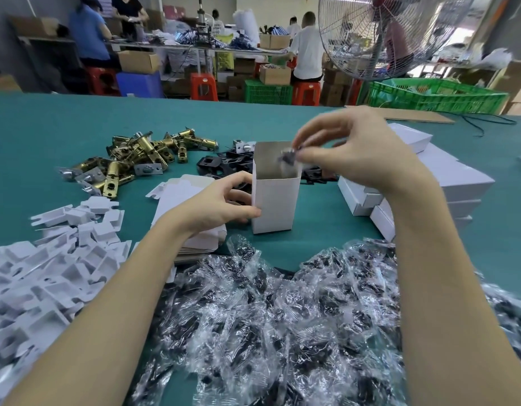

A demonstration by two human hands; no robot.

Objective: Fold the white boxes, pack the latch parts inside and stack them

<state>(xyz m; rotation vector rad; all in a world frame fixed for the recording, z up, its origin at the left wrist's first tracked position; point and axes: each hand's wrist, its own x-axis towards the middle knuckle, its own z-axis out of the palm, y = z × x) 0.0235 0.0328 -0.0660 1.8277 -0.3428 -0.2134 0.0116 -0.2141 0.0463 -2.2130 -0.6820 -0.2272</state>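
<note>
White box [275, 200] stands upright and open-topped on the green table [48, 142]; left hand [224, 203] grips its side, right hand [353, 150] pinches a small bagged screw packet [288, 157] over its mouth.

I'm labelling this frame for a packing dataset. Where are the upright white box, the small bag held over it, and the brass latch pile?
Upright white box [275, 203]: head view, front wall.
Small bag [288, 158]: head view, its dark contents.
Brass latch pile [142, 153]: head view, a brass latch body mid-pile.
</note>
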